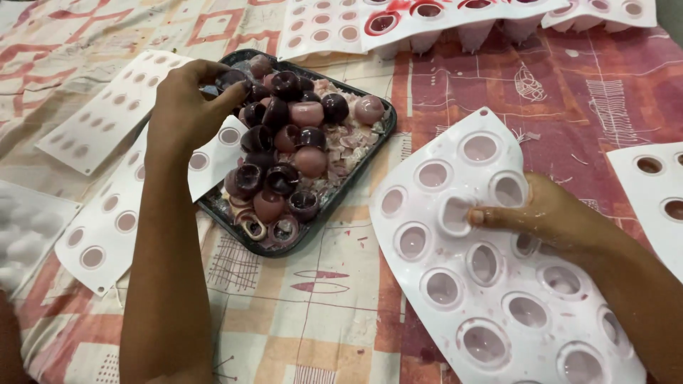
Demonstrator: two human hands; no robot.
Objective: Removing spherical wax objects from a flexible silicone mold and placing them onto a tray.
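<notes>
My left hand [186, 110] hovers over the far left corner of a black tray [346, 178], its fingers closed on a dark purple half-sphere piece [231, 77]. The tray is heaped with dark purple and pink moulded pieces [288, 135] and pale scraps. My right hand [551, 217] grips a white flexible mould sheet [455, 284] with round cavities. Its thumb presses on one cavity near the sheet's middle, and the fingers are hidden behind the sheet, which bends upward at its far edge.
More white mould sheets lie about: two left of the tray [99, 114] [107, 227], one at the right edge [658, 192], and red-stained ones [398, 25] at the back. A patterned red and beige cloth [299, 313] covers the surface.
</notes>
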